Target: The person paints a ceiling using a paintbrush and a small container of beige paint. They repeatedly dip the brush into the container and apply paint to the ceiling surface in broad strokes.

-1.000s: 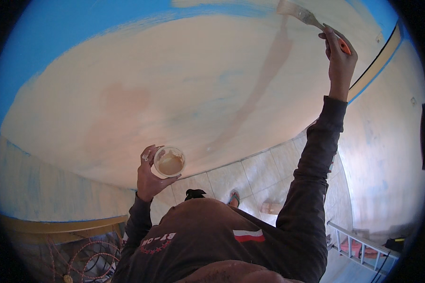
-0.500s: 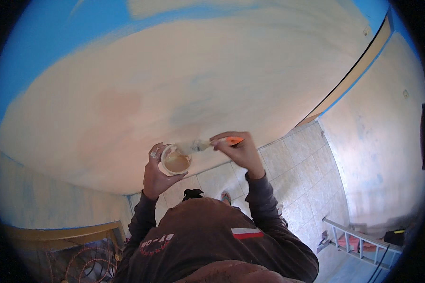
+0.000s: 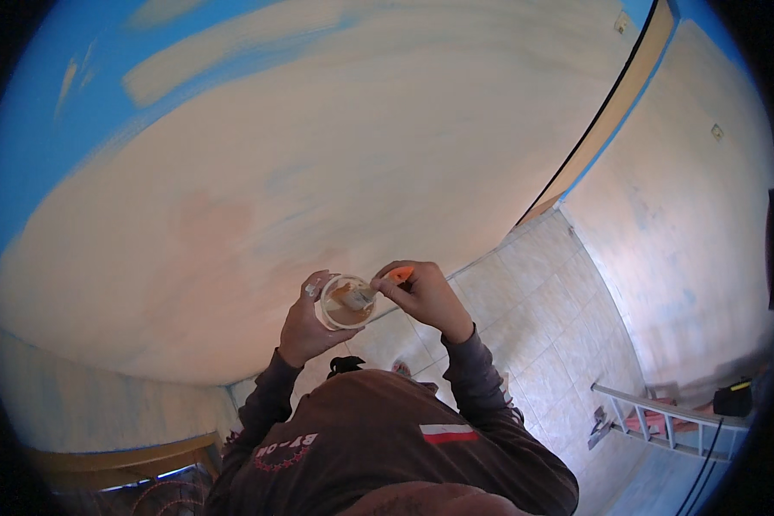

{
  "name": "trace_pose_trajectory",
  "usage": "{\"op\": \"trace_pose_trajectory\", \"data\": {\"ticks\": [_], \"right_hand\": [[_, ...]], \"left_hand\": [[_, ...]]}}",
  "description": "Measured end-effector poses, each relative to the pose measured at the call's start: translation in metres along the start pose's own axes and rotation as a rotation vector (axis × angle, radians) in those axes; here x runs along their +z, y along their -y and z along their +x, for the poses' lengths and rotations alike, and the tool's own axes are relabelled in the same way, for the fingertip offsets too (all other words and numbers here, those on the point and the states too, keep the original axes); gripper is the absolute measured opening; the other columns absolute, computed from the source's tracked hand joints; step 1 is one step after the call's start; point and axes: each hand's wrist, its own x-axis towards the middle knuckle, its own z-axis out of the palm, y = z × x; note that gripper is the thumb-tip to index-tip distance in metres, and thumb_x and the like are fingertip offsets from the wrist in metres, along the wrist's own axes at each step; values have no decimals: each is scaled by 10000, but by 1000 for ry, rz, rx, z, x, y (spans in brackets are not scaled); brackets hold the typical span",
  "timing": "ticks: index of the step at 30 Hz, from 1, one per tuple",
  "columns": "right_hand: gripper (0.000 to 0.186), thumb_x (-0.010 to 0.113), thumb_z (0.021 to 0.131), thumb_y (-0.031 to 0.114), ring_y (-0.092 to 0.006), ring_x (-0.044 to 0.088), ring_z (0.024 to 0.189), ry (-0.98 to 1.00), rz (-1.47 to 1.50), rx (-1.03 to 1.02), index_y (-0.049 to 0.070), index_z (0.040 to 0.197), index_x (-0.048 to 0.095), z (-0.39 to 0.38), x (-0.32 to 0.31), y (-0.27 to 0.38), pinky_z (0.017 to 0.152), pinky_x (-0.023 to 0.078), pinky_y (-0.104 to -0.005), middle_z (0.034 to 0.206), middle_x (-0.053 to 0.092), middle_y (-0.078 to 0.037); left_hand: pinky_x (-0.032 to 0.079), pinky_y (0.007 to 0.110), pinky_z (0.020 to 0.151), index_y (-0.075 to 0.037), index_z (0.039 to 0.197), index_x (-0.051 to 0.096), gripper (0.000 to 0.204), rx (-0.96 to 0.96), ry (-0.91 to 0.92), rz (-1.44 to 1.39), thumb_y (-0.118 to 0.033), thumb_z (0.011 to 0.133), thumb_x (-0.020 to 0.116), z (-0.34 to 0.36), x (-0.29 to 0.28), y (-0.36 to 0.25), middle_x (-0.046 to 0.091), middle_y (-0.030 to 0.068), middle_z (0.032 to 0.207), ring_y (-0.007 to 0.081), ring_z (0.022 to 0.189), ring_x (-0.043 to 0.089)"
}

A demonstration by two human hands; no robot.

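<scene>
Cream paint is covering most of the wall that is filling the upper view, with blue patches showing toward 10 and 11 o'clock. Near the middle, one round cup is standing out in front of this wall, its mouth facing up and tan paint showing inside. One brush is reaching in from the cup's 2 o'clock; the fingers are hiding part of its orange handle, and its bristle tips are hard to make out against the paint.

The left hand, at the cup's 8 o'clock, is curling around it, half open, thumb and fingers on opposite sides; the cup is covering some fingertips. The right hand, at 3 o'clock, is closing on the brush handle in a pinch.

Farther out, one foot is showing at 5 o'clock, mostly hidden by the brown shirt. Pale floor tiles are spreading toward 4 o'clock, where one ladder is lying, cut off by the dark rim. Two wall plates are showing between 1 and 3 o'clock. Cords at 8 o'clock are fading into shadow.
</scene>
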Motion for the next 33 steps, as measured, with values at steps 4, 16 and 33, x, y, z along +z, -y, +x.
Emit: {"op": "trace_pose_trajectory", "data": {"ticks": [4, 16, 33], "right_hand": [[228, 701, 984, 240, -193, 649, 651, -46, -132, -82, 18, 972, 750, 12, -27, -12, 646, 534, -337, 799, 723, -133], [216, 750, 945, 219, -230, 657, 631, -191, -208, -326, 5, 961, 728, 39, -39, 0, 624, 531, -333, 837, 710, -132], [234, 769, 911, 268, -285, 661, 743, -55, -328, -321, 41, 966, 752, 42, -32, -15, 681, 535, -392, 876, 699, -133]], "left_hand": [[533, 420, 1039, -13, 1448, 406, 1054, 54, 53, 40, -322, 635, 1001, 36, 18, -12, 547, 185, 1408, 329, 1252, 630], [469, 433, 1142, -32, 1491, 408, 1130, 189, 40, -23, -324, 589, 1022, 67, 16, -3, 488, 166, 1487, 310, 1373, 535], [462, 449, 1158, -76, 1473, 485, 1062, 148, 51, -98, -288, 579, 1018, 65, 19, -14, 441, 154, 1516, 299, 1405, 488]]}}
